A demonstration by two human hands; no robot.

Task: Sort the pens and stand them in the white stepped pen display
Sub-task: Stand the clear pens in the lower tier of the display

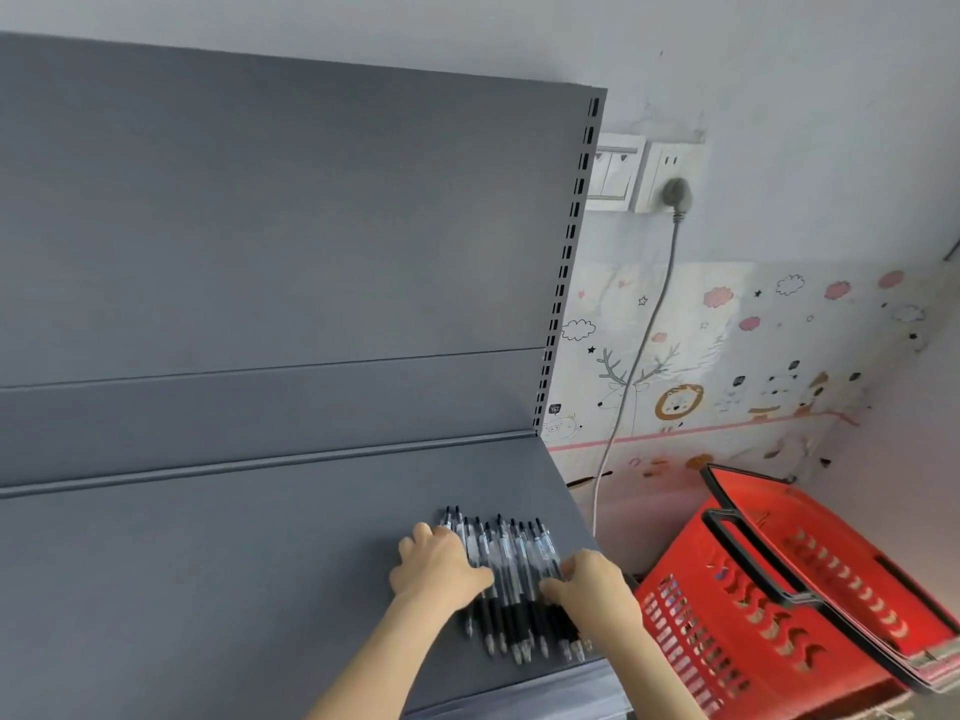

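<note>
Several clear-barrelled pens [511, 574] with black grips and black clickers lie side by side on the grey shelf [234, 574], near its right front corner, tips toward me. My left hand [441, 563] rests flat on the left side of the row, fingers spread over the barrels. On the row's right side my right hand [589, 584] has its fingers curled against the outer pens. Whether either hand grips a pen is not clear. No white stepped pen display is in view.
A grey back panel [285, 226] rises behind the shelf. A red shopping basket [810, 610] with black handles stands on the floor to the right. Wall switches and a plugged socket [670, 179] with a hanging cable [644, 345] are beyond the shelf's right edge.
</note>
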